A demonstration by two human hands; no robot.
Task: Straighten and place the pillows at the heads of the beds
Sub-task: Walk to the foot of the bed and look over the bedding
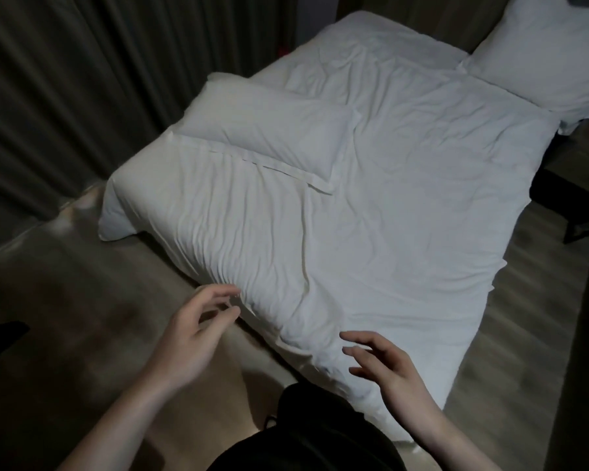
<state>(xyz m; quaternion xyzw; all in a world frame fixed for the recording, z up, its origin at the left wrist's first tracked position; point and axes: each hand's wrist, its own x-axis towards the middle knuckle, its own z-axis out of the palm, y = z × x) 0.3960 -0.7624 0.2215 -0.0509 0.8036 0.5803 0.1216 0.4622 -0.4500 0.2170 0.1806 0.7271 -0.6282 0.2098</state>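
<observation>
Fingers of both hands are spread and loosely bent, gripping nothing. On the left hand (191, 331) the fingertips reach the near edge of the white duvet (371, 212); whether they actually touch the fabric I cannot tell. Its forearm comes in from the lower left over the wooden floor (82, 300). Over the duvet's near corner, the right hand (385, 365) hovers palm down, fingers fanned toward the left, with its forearm entering from the lower right.

Rumpled and creased, the duvet covers the bed (279, 74), which runs diagonally away from the camera toward the upper right. One white pillow (269, 130) lies flat on top of the duvet near the bed's left side, its flanged edge pointing toward the camera, well apart from both hands. A second white pillow (541, 56) sits at the far upper-right end of the bed, partly cut off by the frame edge.

Dark pleated curtains (65, 79) hang along the left and back. Dark clothing (306, 433) on the person fills the bottom centre.
</observation>
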